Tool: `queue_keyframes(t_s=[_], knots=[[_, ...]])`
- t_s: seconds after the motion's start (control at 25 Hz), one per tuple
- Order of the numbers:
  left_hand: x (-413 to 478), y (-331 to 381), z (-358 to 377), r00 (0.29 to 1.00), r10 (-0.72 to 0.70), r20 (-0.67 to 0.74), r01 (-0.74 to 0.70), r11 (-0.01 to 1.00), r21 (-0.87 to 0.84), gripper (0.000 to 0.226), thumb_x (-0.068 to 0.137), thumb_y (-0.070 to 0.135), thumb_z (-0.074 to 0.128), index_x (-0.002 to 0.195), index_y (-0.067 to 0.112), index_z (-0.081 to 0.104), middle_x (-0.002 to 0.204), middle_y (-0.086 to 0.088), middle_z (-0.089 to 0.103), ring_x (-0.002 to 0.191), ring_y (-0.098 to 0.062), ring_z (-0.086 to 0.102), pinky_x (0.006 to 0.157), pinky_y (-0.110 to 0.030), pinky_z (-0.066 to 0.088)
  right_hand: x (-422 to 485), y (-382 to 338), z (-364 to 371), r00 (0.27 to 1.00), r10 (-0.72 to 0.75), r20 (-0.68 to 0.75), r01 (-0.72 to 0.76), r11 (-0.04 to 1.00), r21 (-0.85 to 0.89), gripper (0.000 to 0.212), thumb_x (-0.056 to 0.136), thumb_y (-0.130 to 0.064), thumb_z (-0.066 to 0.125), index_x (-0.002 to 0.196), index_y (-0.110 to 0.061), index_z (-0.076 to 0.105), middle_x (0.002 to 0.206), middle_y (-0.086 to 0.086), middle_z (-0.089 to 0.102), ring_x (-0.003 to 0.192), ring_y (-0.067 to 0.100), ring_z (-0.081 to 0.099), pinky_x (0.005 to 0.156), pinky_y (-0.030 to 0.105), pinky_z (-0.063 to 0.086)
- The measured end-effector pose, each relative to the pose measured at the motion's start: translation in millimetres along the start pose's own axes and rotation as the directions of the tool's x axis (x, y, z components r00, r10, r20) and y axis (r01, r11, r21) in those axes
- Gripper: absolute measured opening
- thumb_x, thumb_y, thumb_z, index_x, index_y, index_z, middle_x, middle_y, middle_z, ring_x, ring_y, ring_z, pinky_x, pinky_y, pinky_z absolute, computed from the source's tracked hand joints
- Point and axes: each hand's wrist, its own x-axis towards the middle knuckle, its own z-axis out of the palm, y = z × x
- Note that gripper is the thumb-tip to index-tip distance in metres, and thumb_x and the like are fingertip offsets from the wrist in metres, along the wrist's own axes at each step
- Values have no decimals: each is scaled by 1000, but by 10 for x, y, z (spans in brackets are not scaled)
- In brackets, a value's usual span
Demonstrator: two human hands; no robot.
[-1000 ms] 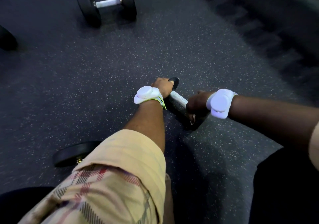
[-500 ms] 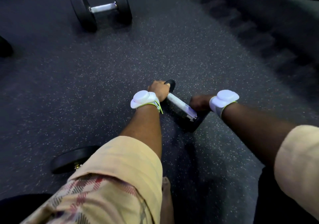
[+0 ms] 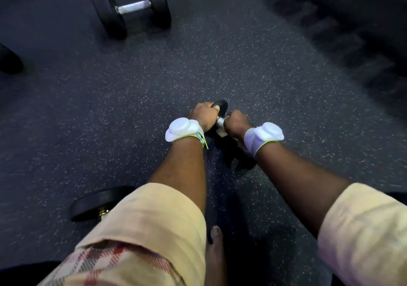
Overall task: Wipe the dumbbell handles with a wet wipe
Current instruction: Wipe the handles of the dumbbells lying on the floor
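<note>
A small dumbbell lies on the dark speckled floor in front of me, with its black far head [image 3: 221,105] and a short stretch of silver handle [image 3: 219,121] showing. My left hand [image 3: 203,115] grips the far end by that head. Wrapped around the handle right beside it is my right hand [image 3: 236,122], and a bit of white wet wipe [image 3: 221,133] pokes out under the fist. The dumbbell's near head is in shadow under my right wrist. Both wrists carry white bands.
A bigger dumbbell [image 3: 132,7] with a silver handle lies at the far left. Another black dumbbell head [image 3: 99,202] sits by my left sleeve. A dark round object [image 3: 8,61] is at the left edge. A dark blurred structure [image 3: 352,21] fills the upper right.
My right hand has slid along the handle from its near end up to the far end, next to my left hand. The left hand has kept its hold.
</note>
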Motion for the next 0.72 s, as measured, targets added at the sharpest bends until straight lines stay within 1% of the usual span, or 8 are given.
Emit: queue_keyframes(t_s=[0.08, 0.2, 0.28, 0.36, 0.48, 0.56, 0.64, 0.72], knots=[[15, -35, 9, 1000, -6, 10, 6, 1000, -21, 32, 97, 32, 48, 120, 20, 66, 130, -10, 61, 119, -34, 54, 102, -36, 42, -15, -28, -31, 998, 39, 58, -37, 999, -27, 34, 93, -11, 48, 118, 6, 62, 113, 22, 61, 107, 31, 60, 78, 34, 44], [-9, -3, 6, 1000, -19, 10, 19, 998, -56, 32, 97, 32, 49, 121, 22, 67, 131, -8, 62, 120, -34, 54, 104, -37, 41, -46, -50, 11, 999, 1, -41, 0, 1000, 16, 33, 94, -17, 48, 118, 0, 63, 121, 21, 63, 113, 36, 60, 85, 35, 46], [7, 7, -16, 1000, -26, 12, 27, 998, -59, 33, 97, 34, 49, 123, 23, 66, 133, -7, 61, 122, -34, 53, 106, -37, 40, -116, -52, 198, 987, -103, -122, 86, 987, -139, 29, 94, -22, 49, 113, -7, 64, 115, 17, 67, 108, 35, 63, 85, 35, 46], [-16, 22, -27, 999, -32, 21, 33, 998, -51, 34, 98, 34, 49, 125, 22, 65, 134, -7, 60, 124, -35, 52, 107, -37, 39, -251, 40, 380, 946, -263, -190, 182, 915, -360, 29, 91, -21, 49, 116, -11, 58, 112, 13, 67, 103, 33, 63, 84, 38, 42], [-57, 83, -52, 999, -36, 30, 38, 999, -39, 35, 100, 32, 47, 128, 19, 63, 138, -8, 57, 127, -34, 50, 108, -33, 37, -358, 183, 469, 896, -399, -197, 239, 805, -543, 49, 94, -14, 38, 142, -1, 35, 136, 18, 50, 123, 34, 49, 95, 42, 37], [-68, 112, -58, 999, -32, 33, 32, 999, -6, 35, 100, 31, 45, 127, 17, 63, 138, -9, 57, 125, -33, 51, 103, -30, 38, -441, 241, 486, 896, -414, -163, 250, 771, -586, 52, 97, -11, 28, 147, 3, 25, 146, 20, 41, 133, 34, 40, 103, 41, 34], [-89, 128, -68, 999, -34, 27, 33, 999, 5, 34, 100, 31, 46, 125, 18, 64, 137, -9, 57, 124, -32, 51, 101, -29, 38, -526, 241, 429, 893, -402, -201, 205, 762, -615, 48, 97, -11, 26, 142, 4, 34, 138, 22, 49, 126, 35, 48, 98, 42, 37], [-99, 124, -80, 998, -46, 31, 46, 999, 1, 34, 100, 31, 46, 124, 18, 65, 136, -9, 58, 123, -33, 52, 103, -30, 39, -568, 190, 312, 920, -310, -239, 118, 802, -585, 38, 95, -11, 31, 124, -2, 54, 120, 16, 63, 108, 33, 61, 89, 39, 41]])
